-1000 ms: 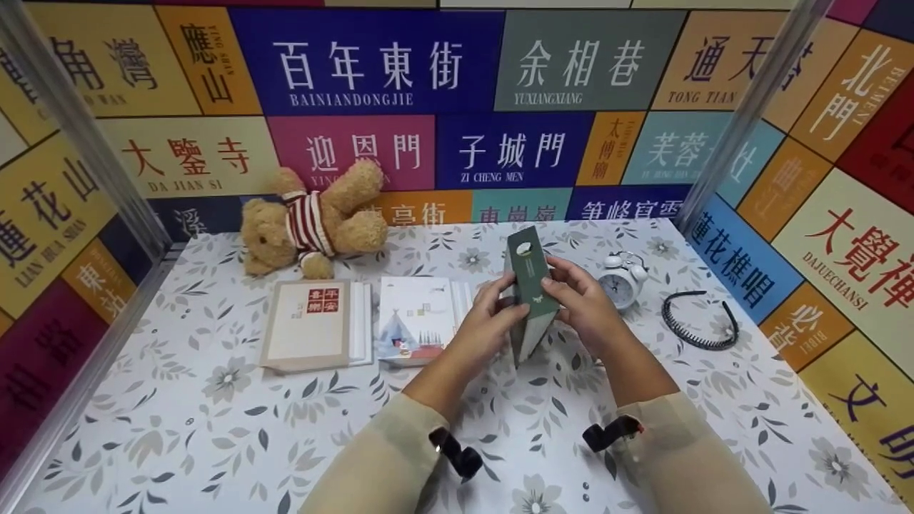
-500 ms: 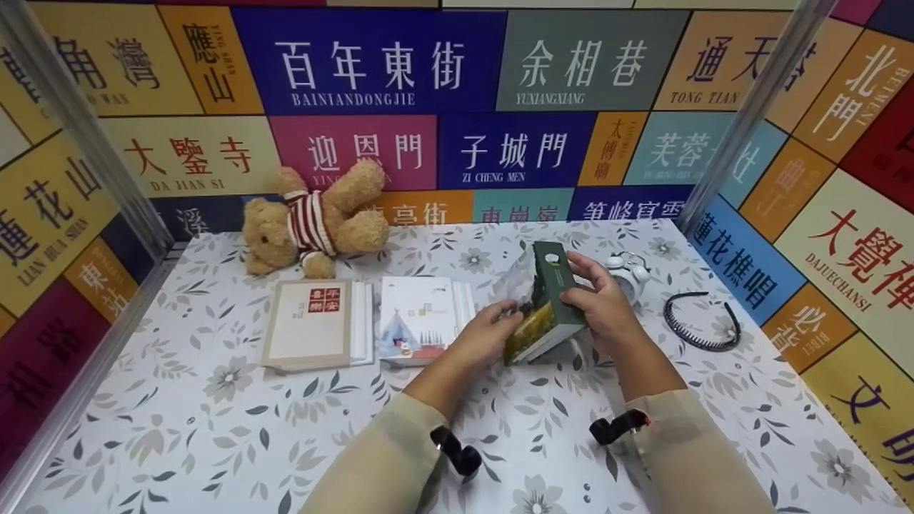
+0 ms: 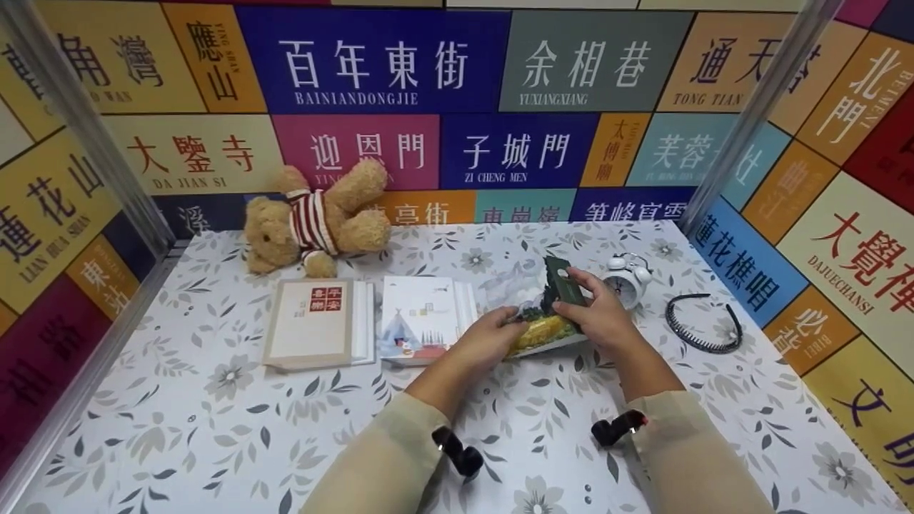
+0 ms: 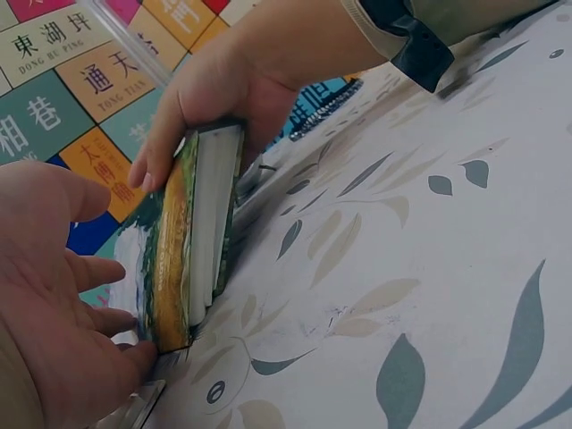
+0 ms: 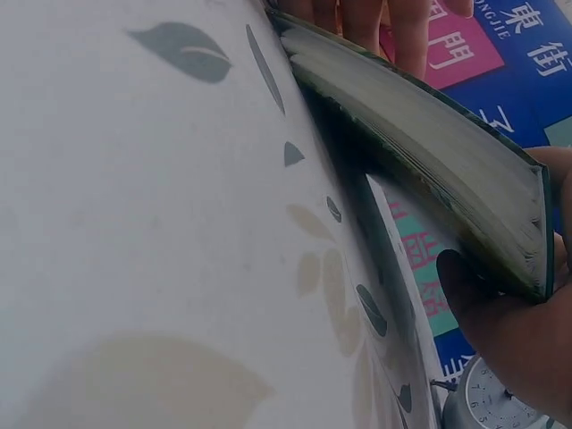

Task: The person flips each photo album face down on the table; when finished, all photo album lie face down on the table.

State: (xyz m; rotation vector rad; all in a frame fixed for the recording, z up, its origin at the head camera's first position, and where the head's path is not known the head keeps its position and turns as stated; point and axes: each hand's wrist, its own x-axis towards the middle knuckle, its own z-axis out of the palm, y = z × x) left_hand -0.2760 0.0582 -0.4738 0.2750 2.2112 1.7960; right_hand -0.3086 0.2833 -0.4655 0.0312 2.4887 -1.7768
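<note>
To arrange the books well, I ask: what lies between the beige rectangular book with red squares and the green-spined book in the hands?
A white book with a blue tent picture, then the left hand, as the head view shows.

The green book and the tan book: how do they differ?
The green book is tilted and gripped by the right hand, while the tan book lies flat on the table, out of the hands. The green book's cover shows a landscape with a bright yellow area; the tan book's is mostly plain, with a red block of characters near its top. Both have printed covers.
</note>
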